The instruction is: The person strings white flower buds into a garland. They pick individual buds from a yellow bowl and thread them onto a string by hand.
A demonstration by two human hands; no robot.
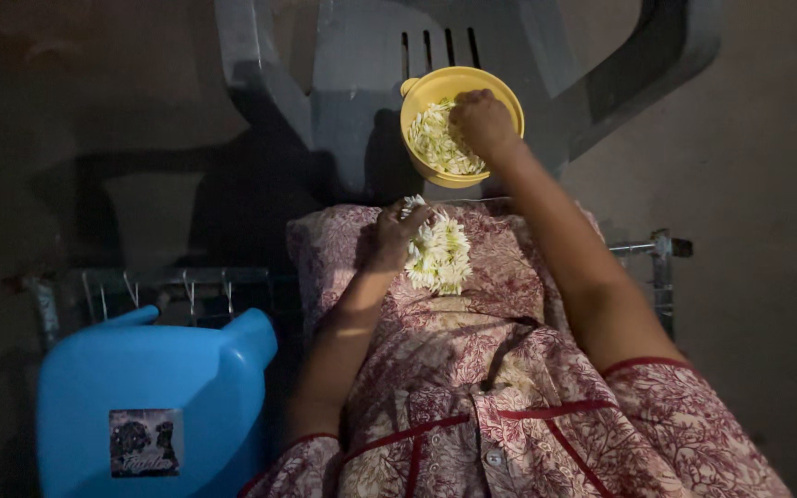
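Right hand point(481, 120) fingers curled into buds in yellow bowl point(417, 97); below bowl, left hand point(397, 231) pinches garland point(439, 254) — best kept taut.

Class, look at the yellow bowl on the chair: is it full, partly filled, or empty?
Partly filled: white flower buds cover the bottom of the yellow bowl, whose inner wall shows above them.

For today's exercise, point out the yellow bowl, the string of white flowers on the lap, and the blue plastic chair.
yellow bowl point(414, 98): head view, its left rim.
string of white flowers point(439, 254): head view, middle of the bunch.
blue plastic chair point(145, 378): head view, its flat blue surface.
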